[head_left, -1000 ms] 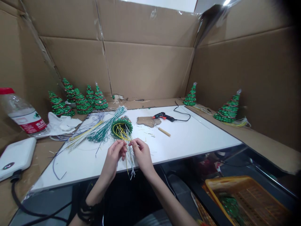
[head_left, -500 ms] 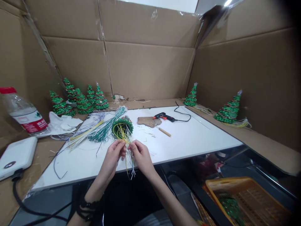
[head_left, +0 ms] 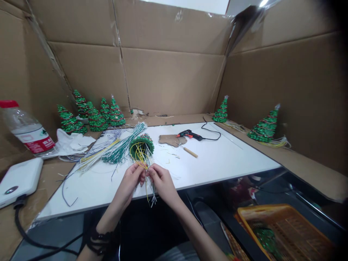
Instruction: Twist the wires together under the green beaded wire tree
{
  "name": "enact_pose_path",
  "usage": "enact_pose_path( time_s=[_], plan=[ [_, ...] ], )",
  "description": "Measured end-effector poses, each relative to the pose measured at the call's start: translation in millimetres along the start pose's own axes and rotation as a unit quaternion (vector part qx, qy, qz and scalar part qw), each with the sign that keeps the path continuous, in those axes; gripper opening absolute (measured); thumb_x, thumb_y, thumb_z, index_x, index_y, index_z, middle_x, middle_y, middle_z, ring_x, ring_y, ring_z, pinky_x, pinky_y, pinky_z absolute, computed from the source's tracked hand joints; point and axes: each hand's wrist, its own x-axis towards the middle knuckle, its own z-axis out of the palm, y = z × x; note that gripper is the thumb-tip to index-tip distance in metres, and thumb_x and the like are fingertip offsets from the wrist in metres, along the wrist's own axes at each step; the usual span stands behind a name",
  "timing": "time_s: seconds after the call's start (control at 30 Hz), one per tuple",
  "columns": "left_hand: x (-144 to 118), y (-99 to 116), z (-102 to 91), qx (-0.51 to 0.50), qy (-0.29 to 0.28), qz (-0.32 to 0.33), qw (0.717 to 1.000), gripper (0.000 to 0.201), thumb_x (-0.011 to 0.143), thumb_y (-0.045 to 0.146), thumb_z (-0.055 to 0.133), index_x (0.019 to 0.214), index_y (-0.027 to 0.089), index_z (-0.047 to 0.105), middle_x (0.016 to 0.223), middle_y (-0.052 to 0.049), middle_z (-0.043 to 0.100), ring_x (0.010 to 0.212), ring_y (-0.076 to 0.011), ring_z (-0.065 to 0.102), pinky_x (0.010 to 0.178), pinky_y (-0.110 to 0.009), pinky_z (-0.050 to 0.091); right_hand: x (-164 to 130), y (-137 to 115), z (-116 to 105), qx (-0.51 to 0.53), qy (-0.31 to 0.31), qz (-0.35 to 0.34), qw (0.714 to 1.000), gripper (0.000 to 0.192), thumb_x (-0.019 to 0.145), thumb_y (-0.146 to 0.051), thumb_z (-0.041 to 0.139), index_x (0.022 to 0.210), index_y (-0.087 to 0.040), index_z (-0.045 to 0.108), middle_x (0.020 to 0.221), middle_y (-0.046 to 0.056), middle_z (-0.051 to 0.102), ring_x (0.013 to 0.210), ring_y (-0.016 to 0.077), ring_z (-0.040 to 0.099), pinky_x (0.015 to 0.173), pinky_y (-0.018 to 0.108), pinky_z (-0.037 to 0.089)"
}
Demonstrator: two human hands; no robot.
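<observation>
A small green Christmas tree (head_left: 149,142) lies on its side on the white board, its hollow base facing me. Yellow and white wires (head_left: 140,154) come out of that opening and run down to my hands. My left hand (head_left: 134,174) pinches the yellow wires just below the base. Close beside it, my right hand (head_left: 161,177) has thumb and fingertips closed on the same wires, the two hands almost touching. Loose wire ends hang below the fingers over the board's front edge. Left of the tree lies a bundle of green and white wires (head_left: 116,150).
A glue gun (head_left: 191,135) rests on a cardboard scrap (head_left: 165,139), near a wooden-handled tool (head_left: 190,152). More trees stand at the back left (head_left: 96,117) and right (head_left: 263,126). A bottle (head_left: 29,132) and white device (head_left: 21,179) sit left; an orange basket (head_left: 244,214) is low right.
My right hand has shifted slightly left, bringing its fingertips closer to my left hand at the wires. The tree and everything else stay where they were.
</observation>
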Motion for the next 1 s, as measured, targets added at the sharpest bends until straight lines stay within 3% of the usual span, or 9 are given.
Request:
enact_pose_path(
  time_s=[0.17, 0.53, 1.0],
  plan=[
    [1.3, 1.0, -5.0, -0.044, -0.032, -0.032, 0.998, 0.018, 0.067, 0.028, 0.064, 0.066, 0.016, 0.05, 0.047, 0.008, 0.037, 0.042, -0.0055, 0.031, 0.041, -0.018, 0.027, -0.5, 4.5, 0.2, -0.021, -0.008, 0.011, 1.0, 0.025, 0.087, -0.029, 0.042, 0.067, -0.017, 0.049, 0.055, -0.004, 0.041, 0.052, 0.0101, 0.037, 0.051, 0.02, 0.029],
    [1.4, 3.5, -7.2, -0.083, -0.034, -0.055, 0.995, 0.023, 0.066, 0.028, 0.067, 0.065, 0.016, 0.048, 0.049, 0.008, 0.038, 0.046, -0.0052, 0.034, 0.043, -0.017, 0.029, 0.9, 4.2, -0.2, -0.013, -0.012, 0.013, 1.0, 0.027, 0.088, -0.03, 0.041, 0.065, -0.018, 0.047, 0.054, -0.004, 0.04, 0.05, 0.0101, 0.038, 0.05, 0.021, 0.029],
    [4.0, -2.0, -7.1, -0.08, -0.028, -0.028, 0.996, 0.025, 0.072, 0.036, 0.064, 0.067, 0.016, 0.049, 0.053, 0.006, 0.045, 0.046, -0.0061, 0.039, 0.043, -0.018, 0.033, 4.3, 1.3, -2.1, 0.084, -0.03, 0.023, 0.996, 0.032, 0.086, -0.041, 0.044, 0.063, -0.017, 0.046, 0.054, -0.005, 0.039, 0.05, 0.0096, 0.034, 0.05, 0.022, 0.028]
  ],
)
